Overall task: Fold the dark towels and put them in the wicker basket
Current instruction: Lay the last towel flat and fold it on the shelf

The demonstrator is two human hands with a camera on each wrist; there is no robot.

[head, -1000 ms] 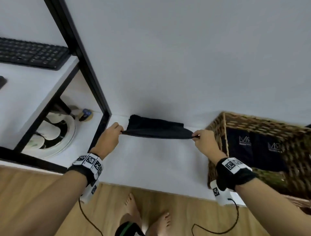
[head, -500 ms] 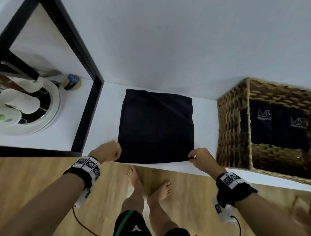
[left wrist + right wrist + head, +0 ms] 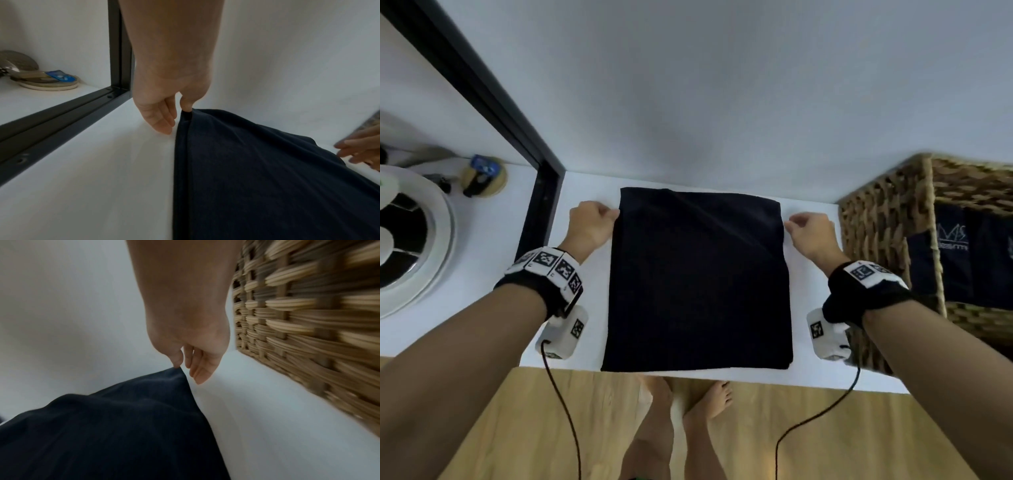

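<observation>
Your left hand (image 3: 589,228) and right hand (image 3: 810,233) each pinch a far corner of the towel (image 3: 697,284), which lies flat on the desk (image 3: 582,349) with its long axis toward you, the basket (image 3: 876,226) nearer your right; its towels' white logo is unreadable.

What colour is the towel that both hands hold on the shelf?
Very dark navy, almost black, plain: the towel shows best in the left wrist view.
</observation>
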